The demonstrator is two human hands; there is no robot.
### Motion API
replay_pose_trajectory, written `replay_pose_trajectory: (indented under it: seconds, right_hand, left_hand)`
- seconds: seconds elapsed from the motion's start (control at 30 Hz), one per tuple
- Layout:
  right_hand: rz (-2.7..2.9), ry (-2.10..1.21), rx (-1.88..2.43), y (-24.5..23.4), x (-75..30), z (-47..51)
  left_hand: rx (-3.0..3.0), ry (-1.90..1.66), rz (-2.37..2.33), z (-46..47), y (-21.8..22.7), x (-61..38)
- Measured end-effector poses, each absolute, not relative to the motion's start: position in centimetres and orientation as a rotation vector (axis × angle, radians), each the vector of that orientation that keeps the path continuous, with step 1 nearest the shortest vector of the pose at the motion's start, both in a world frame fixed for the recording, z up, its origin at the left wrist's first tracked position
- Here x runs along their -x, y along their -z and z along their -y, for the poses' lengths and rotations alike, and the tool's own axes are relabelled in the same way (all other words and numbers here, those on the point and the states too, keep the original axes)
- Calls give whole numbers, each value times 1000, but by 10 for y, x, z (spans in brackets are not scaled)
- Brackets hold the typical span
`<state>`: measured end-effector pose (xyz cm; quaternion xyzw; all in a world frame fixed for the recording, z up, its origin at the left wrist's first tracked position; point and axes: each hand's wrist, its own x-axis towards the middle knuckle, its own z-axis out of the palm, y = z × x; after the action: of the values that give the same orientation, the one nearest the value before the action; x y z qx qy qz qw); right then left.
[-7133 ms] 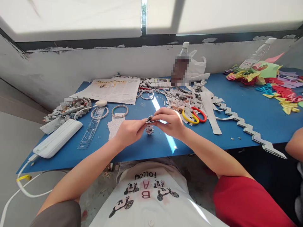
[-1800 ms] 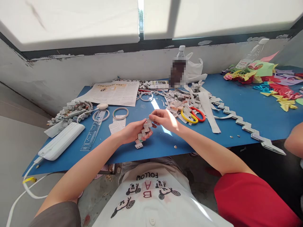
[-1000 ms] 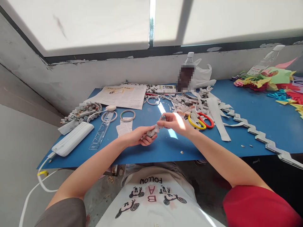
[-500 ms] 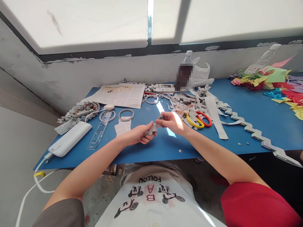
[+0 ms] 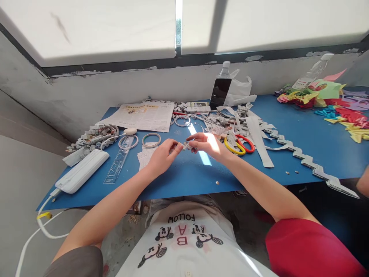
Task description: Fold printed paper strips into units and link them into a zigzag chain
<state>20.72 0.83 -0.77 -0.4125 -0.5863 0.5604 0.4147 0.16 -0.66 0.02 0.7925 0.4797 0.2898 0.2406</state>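
Note:
Between my two hands is a short folded-newspaper chain, held just above the blue table. My left hand is closed around its left part, thumb on top, so most of that side is hidden by the fingers. With thumb and fingertips, my right hand pinches the chain's other end. A sunlit stripe falls across the back of the right hand. Close to the right wrist lie scissors with red and yellow handles. A tape roll lies beyond my left hand, on small printed paper pieces.
On the left are a white power bank-like box with a cable, a clear ruler and a coiled paper chain. Behind are a newspaper, a phone against a bottle, and paper scraps. A zigzag chain runs right.
My left hand has turned and risen slightly, its fingers now over the chain rather than under it. My right hand has shifted a little left, still pinching. The whole view has shifted slightly.

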Motion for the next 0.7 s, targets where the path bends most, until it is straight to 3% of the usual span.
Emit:
replay_pose_trajectory:
  seconds: [0.17, 0.4, 0.53, 0.7]
  right_hand:
    - [1501, -1406, 968, 8, -210, -8]
    - [1786, -1832, 1088, 9, -212, -8]
    - [1887, -1705, 1210, 12, -206, -7]
    - [2101, -1301, 1289, 16, -205, -8]
  left_hand:
    - [-2126, -767, -1260, 4, 0, 2]
    - [-2041, -619, -1489, -9, -15, 27]
    - [-2110, -312, -1848, -15, -31, 49]
    - [-1995, 107, -1927, -22, -40, 71]
